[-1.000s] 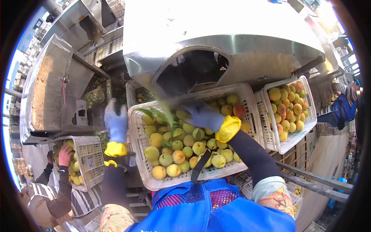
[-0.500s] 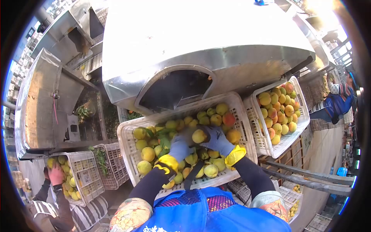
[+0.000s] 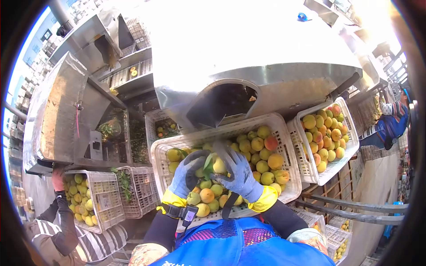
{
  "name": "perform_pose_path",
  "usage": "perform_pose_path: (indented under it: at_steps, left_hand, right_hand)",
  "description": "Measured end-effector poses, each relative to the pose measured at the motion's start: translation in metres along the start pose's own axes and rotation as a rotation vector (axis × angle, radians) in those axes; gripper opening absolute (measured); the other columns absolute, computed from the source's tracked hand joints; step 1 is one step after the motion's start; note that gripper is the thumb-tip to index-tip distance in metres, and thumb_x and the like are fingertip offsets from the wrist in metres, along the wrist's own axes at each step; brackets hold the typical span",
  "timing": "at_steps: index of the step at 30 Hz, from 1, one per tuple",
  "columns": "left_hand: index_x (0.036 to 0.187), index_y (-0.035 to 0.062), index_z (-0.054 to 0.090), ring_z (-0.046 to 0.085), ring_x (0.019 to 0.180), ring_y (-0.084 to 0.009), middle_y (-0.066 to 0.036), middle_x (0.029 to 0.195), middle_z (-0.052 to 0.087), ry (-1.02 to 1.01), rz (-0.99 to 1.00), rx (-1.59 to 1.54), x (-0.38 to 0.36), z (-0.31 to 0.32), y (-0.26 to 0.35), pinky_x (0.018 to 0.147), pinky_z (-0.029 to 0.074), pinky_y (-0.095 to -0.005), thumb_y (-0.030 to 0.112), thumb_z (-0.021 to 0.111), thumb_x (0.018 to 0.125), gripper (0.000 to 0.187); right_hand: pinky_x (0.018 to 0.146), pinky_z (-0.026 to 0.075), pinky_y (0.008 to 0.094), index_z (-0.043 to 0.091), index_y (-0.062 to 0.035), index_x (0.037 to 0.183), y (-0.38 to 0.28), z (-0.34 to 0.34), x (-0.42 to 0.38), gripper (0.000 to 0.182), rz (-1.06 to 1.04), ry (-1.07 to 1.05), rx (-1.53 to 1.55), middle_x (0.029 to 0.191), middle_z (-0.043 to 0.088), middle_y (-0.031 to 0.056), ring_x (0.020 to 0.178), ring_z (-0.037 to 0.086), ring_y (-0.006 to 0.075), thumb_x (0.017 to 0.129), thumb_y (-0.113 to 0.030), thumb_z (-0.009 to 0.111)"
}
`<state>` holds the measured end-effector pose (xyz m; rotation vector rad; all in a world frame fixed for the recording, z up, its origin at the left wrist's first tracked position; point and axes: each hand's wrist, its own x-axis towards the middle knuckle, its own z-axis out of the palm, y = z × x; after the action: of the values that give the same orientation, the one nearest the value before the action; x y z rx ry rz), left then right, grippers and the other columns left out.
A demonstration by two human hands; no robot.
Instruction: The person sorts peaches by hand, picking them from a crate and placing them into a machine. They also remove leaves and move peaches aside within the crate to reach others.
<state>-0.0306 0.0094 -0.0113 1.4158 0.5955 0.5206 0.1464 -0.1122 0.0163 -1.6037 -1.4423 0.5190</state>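
Observation:
A white slatted crate (image 3: 284,128) full of yellow and orange peaches stands right in front of me, under the dark mouth of a steel machine (image 3: 222,104). My left hand (image 3: 186,174), in a blue glove with a yellow cuff, rests on the fruit at the crate's left side, beside green leaves (image 3: 207,160). Gloved the same way, my right hand (image 3: 238,172) is curled around a yellow peach (image 3: 219,165) in the crate's middle. Both hands lie close together over the pile.
A second crate of peaches (image 3: 326,137) sits to the right. Lower left, another person's hand (image 3: 57,178) reaches to a crate of greenish fruit (image 3: 84,200), with an emptier crate (image 3: 140,193) beside it. A steel chute (image 3: 62,111) stands left. A person in blue (image 3: 392,124) works far right.
My left hand came off the crate's left rim and moved onto the fruit. My right hand slid back from the crate's far side and closed on a peach in the middle.

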Motion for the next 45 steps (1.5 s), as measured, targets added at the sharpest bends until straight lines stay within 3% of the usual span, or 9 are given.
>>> perform_pose_path:
  at_steps: [7, 15, 18, 21, 23, 34, 37, 41, 45]
  left_hand:
    - [0.139, -0.0052, 0.055, 0.059, 0.123, -0.0206, -0.014, 0.134, 0.062, 0.042, -0.260, -0.522, -0.005, 0.014, 0.031, 0.108, 0.044, -0.0325, 0.041, 0.062, 0.099, 0.061]
    - [0.128, 0.0043, 0.063, 0.067, 0.110, -0.0340, -0.022, 0.130, 0.064, 0.191, 0.005, -0.019, 0.011, 0.012, 0.005, 0.095, 0.054, -0.0383, 0.023, 0.067, 0.097, 0.036]
    - [0.132, 0.0072, 0.061, 0.066, 0.112, -0.0365, -0.022, 0.133, 0.062, 0.188, 0.508, 0.690, 0.019, 0.006, 0.001, 0.095, 0.055, -0.0392, 0.019, 0.069, 0.093, 0.041]
    - [0.133, 0.0025, 0.059, 0.065, 0.116, -0.0340, -0.020, 0.133, 0.063, 0.237, 0.119, -0.073, 0.019, 0.015, 0.015, 0.096, 0.055, -0.0365, 0.007, 0.076, 0.085, 0.051]
    - [0.133, 0.0008, 0.057, 0.066, 0.116, -0.0280, -0.015, 0.131, 0.065, 0.278, 0.277, 0.429, 0.022, 0.005, -0.015, 0.097, 0.054, -0.0351, 0.006, 0.080, 0.082, 0.057]
    - [0.139, -0.0052, 0.050, 0.066, 0.116, -0.0183, -0.011, 0.129, 0.068, 0.186, 0.113, 0.152, 0.024, 0.030, 0.023, 0.100, 0.052, -0.0306, 0.006, 0.075, 0.089, 0.057]
    - [0.141, -0.0045, 0.047, 0.066, 0.115, -0.0195, -0.011, 0.130, 0.067, 0.158, 0.213, 0.084, 0.025, 0.028, 0.025, 0.100, 0.052, -0.0307, 0.003, 0.072, 0.091, 0.057]
    - [0.143, -0.0019, 0.045, 0.067, 0.108, -0.0195, -0.011, 0.124, 0.067, 0.263, 0.062, -0.475, 0.028, 0.035, 0.018, 0.095, 0.052, -0.0300, 0.006, 0.066, 0.095, 0.053]
    - [0.148, -0.0018, 0.040, 0.067, 0.096, -0.0170, -0.009, 0.113, 0.067, 0.166, 0.144, 0.403, 0.008, 0.025, 0.023, 0.086, 0.053, -0.0294, 0.006, 0.050, 0.103, 0.047]
  right_hand:
    - [0.110, 0.042, 0.0339, 0.044, -0.0015, 0.150, 0.004, 0.000, 0.004, 0.085, 0.357, -0.069, 0.963, 0.142, 0.056, 0.0129, 0.127, 0.055, 0.0213, 0.081, -0.033, 0.084]
    - [0.105, 0.046, 0.0421, 0.041, -0.0012, 0.151, -0.028, 0.004, 0.021, 0.089, 0.075, 0.224, 0.203, 0.139, 0.057, 0.0227, 0.123, 0.059, 0.0377, 0.078, -0.027, 0.086]
    - [0.106, 0.045, 0.0447, 0.043, -0.0020, 0.149, -0.024, 0.005, 0.034, 0.091, 0.078, 0.234, 0.249, 0.135, 0.058, 0.0224, 0.122, 0.057, 0.0416, 0.074, -0.025, 0.087]
    - [0.110, 0.041, 0.0519, 0.045, -0.0039, 0.148, -0.005, 0.006, 0.051, 0.090, -0.001, 0.275, 0.153, 0.135, 0.059, 0.0207, 0.122, 0.056, 0.0436, 0.071, -0.028, 0.086]
    - [0.111, 0.039, 0.0539, 0.047, -0.0042, 0.146, 0.002, 0.001, 0.068, 0.087, -0.115, 0.343, -0.063, 0.136, 0.058, 0.0206, 0.122, 0.055, 0.0442, 0.072, -0.030, 0.086]
    - [0.091, 0.052, 0.0519, 0.058, -0.0021, 0.129, 0.073, 0.026, 0.158, 0.050, -0.262, 0.455, -0.933, 0.113, 0.061, 0.0219, 0.103, 0.061, 0.0411, 0.085, -0.023, 0.073]
    - [0.077, 0.053, 0.0496, 0.061, -0.0043, 0.118, 0.044, 0.017, 0.129, 0.040, -0.313, 0.694, -0.615, 0.104, 0.061, 0.0203, 0.092, 0.062, 0.0397, 0.085, -0.023, 0.073]
    - [0.092, 0.049, 0.0522, 0.062, -0.0067, 0.118, -0.020, -0.008, 0.075, 0.053, -0.136, 0.150, -0.125, 0.119, 0.061, 0.0215, 0.108, 0.059, 0.0432, 0.077, -0.035, 0.080]
    - [0.102, 0.042, 0.0558, 0.062, -0.0069, 0.119, 0.003, 0.019, 0.051, 0.061, -0.142, 0.305, -0.234, 0.120, 0.061, 0.0214, 0.115, 0.056, 0.0457, 0.075, -0.043, 0.082]
